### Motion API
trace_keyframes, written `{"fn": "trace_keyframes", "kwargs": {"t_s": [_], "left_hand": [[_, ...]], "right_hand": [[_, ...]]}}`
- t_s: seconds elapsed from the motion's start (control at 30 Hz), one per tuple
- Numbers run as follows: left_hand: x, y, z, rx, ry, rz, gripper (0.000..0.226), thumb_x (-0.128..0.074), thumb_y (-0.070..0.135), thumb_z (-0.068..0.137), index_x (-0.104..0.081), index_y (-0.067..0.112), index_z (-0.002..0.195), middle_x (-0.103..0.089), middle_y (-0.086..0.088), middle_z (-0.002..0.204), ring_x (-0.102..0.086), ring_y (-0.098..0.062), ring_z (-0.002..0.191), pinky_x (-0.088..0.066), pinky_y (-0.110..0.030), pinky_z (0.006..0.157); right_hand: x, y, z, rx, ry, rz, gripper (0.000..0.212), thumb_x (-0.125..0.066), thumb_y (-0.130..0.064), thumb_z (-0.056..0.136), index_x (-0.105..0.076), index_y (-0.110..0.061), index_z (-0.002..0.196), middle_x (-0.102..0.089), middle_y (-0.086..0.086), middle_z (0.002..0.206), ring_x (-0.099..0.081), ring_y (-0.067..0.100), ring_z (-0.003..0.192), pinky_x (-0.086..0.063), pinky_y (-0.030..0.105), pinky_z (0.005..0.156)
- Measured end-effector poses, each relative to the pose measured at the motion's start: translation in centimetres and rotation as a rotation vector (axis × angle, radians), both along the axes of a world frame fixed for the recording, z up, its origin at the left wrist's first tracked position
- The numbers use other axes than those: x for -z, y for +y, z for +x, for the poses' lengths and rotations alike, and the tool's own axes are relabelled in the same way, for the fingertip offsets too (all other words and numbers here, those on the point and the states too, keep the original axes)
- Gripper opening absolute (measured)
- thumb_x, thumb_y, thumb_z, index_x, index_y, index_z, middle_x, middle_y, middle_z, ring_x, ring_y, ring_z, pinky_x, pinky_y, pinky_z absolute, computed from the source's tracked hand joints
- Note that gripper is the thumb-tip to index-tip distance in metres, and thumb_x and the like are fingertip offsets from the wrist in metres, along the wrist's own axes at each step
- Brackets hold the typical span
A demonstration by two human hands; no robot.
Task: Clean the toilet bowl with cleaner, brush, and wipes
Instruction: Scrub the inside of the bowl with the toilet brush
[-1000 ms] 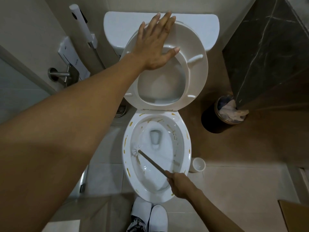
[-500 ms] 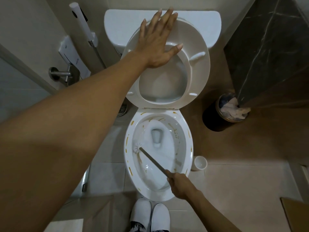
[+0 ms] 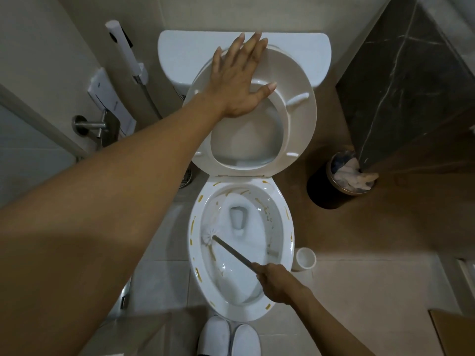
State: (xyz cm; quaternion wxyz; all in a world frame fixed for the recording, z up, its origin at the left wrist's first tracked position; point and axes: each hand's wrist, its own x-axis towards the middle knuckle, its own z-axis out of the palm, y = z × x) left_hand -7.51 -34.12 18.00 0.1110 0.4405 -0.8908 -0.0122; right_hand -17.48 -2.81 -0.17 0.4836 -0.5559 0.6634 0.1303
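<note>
right now the left hand (image 3: 239, 80) lies flat on the raised toilet seat (image 3: 295, 119), its fingers (image 3: 253, 47) straight and spread, grasping nothing; the fingertips reach over the seat's top edge toward the tank lid (image 3: 185, 52) just beyond them, and the thumb points across the seat ring toward the opening. below the heel of that hand the seat ring hangs upright over the toilet bowl (image 3: 288, 227). the right hand (image 3: 276, 283) is clenched around the end of the toilet brush (image 3: 231, 250), fingers curled round the thin dark handle at the bowl's near right rim. from those fingers the handle slants up and left across the bowl, and the white bristle head touches the inner wall on the left side, well away from the knuckles. yellow-brown streaks (image 3: 198, 274) dot the rim and the upper inner wall, some just past the bristles, some near the right hand's wrist. to the right of the gripping fingers, on the floor beside the bowl, stands a small white brush holder (image 3: 305, 259). farther right and up, well apart from both hands, a dark waste bin (image 3: 331, 186) holds crumpled paper. left of the flat hand's little finger, a white bidet sprayer (image 3: 126, 50) hangs on the wall. below the right hand, two white slippers (image 3: 227, 336) sit at the foot of the bowl.
</note>
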Motion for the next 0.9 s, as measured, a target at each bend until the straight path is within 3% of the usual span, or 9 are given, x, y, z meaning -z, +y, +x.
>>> {"fn": "trace_keyframes", "kwargs": {"t_s": [0.17, 0.33, 0.47, 0.67, 0.8, 0.83, 0.9], "left_hand": [[0.3, -0.1, 0.1, 0.000, 0.004, -0.008, 0.079, -0.027, 0.062, 0.093, 0.004, 0.019, 0.152, 0.007, -0.001, 0.160, 0.008, -0.024, 0.146, 0.003, -0.053, 0.115], [0.3, -0.2, 0.1, 0.003, 0.007, -0.006, 0.080, -0.027, 0.063, 0.093, 0.004, 0.019, 0.152, 0.007, -0.001, 0.160, 0.007, -0.025, 0.146, 0.004, -0.053, 0.114], [0.4, -0.1, -0.1, -0.004, 0.016, -0.006, 0.079, -0.027, 0.062, 0.093, 0.004, 0.019, 0.152, 0.007, -0.001, 0.160, 0.008, -0.025, 0.146, 0.005, -0.053, 0.114], [0.6, -0.2, -0.1, -0.009, 0.026, -0.022, 0.079, -0.026, 0.063, 0.093, 0.003, 0.019, 0.152, 0.005, -0.002, 0.160, 0.007, -0.025, 0.147, 0.004, -0.053, 0.114], [0.5, -0.2, -0.1, -0.014, 0.026, -0.020, 0.079, -0.025, 0.063, 0.092, 0.002, 0.018, 0.152, 0.005, -0.003, 0.160, 0.006, -0.026, 0.147, 0.003, -0.054, 0.114], [0.5, -0.1, -0.1, -0.014, 0.024, -0.018, 0.079, -0.025, 0.063, 0.092, 0.002, 0.018, 0.152, 0.005, -0.003, 0.160, 0.006, -0.026, 0.147, 0.003, -0.054, 0.114], [0.4, -0.1, -0.1, -0.013, 0.018, -0.017, 0.079, -0.025, 0.063, 0.092, 0.002, 0.017, 0.152, 0.004, -0.004, 0.160, 0.006, -0.026, 0.147, 0.003, -0.055, 0.114]], "right_hand": [[1.1, -3.7, 1.4, 0.130, 0.044, -0.091, 0.042, -0.032, -0.024, 0.104, -0.039, -0.011, 0.143, -0.058, 0.013, 0.126, -0.059, 0.026, 0.111, -0.048, 0.034, 0.097], [1.3, -0.1, 1.2, 0.079, 0.009, -0.061, 0.043, -0.031, -0.023, 0.104, -0.035, -0.013, 0.146, -0.060, 0.013, 0.121, -0.062, 0.025, 0.104, -0.050, 0.031, 0.089], [1.0, 0.5, 0.5, 0.005, -0.004, -0.067, 0.043, -0.031, -0.023, 0.104, -0.036, -0.016, 0.146, -0.061, 0.013, 0.122, -0.061, 0.027, 0.106, -0.050, 0.033, 0.091], [1.4, -4.2, 0.8, 0.194, 0.034, -0.079, 0.041, -0.034, -0.026, 0.103, -0.044, -0.011, 0.140, -0.059, 0.011, 0.123, -0.061, 0.024, 0.106, -0.050, 0.030, 0.092], [0.6, -2.0, -0.3, 0.129, -0.035, -0.022, 0.043, -0.032, -0.027, 0.103, -0.040, -0.019, 0.144, -0.059, 0.012, 0.119, -0.063, 0.023, 0.093, -0.054, 0.031, 0.078], [0.2, -1.3, -0.9, 0.130, -0.050, 0.021, 0.042, -0.032, -0.030, 0.103, -0.040, -0.025, 0.144, -0.060, 0.009, 0.111, -0.062, 0.021, 0.079, -0.055, 0.030, 0.066], [-0.7, -1.0, -2.1, 0.175, -0.073, 0.144, 0.034, -0.035, -0.038, 0.101, -0.048, -0.040, 0.133, -0.056, 0.000, 0.081, -0.046, 0.011, 0.050, -0.039, 0.022, 0.041]]}}
